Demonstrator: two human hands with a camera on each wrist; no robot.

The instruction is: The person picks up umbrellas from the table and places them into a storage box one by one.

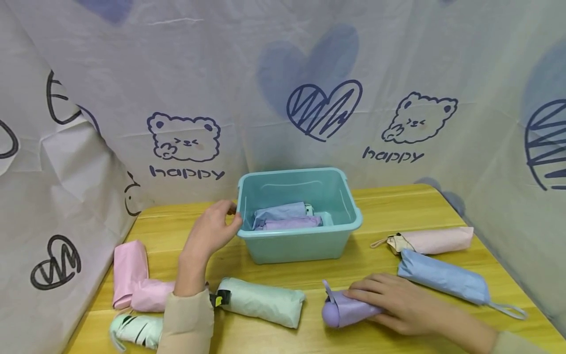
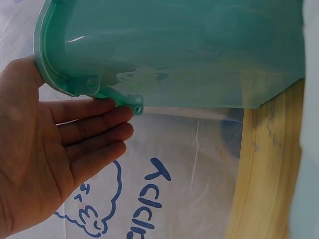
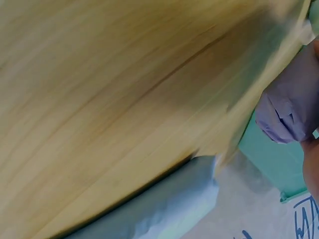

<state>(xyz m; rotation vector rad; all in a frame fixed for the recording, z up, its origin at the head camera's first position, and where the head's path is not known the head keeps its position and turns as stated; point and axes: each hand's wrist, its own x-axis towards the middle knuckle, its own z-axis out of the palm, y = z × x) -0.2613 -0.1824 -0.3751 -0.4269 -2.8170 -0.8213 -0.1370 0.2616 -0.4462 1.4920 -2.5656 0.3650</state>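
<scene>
A turquoise plastic bin (image 1: pixel 298 248) stands at the back of the table with a blue folded umbrella (image 1: pixel 278 212) and a purple one (image 1: pixel 292 223) inside. My left hand (image 1: pixel 214 226) is at the bin's left rim; the left wrist view shows its fingers (image 2: pixel 94 127) extended beneath the rim, the thumb beside it. My right hand (image 1: pixel 393 305) grips a purple folded umbrella (image 1: pixel 353 309) with a round handle end, in front of the bin's right side. In the right wrist view that purple umbrella (image 3: pixel 291 99) is partly cut off by the frame edge.
Right of the bin lie a pale pink umbrella (image 1: pixel 442 240) and a blue umbrella (image 1: pixel 446 278). A mint umbrella (image 1: pixel 263 301) lies in front. On the left are pink umbrellas (image 1: pixel 130 270) and a striped mint one (image 1: pixel 139 330). Printed cloth (image 1: pixel 265 123) hangs behind.
</scene>
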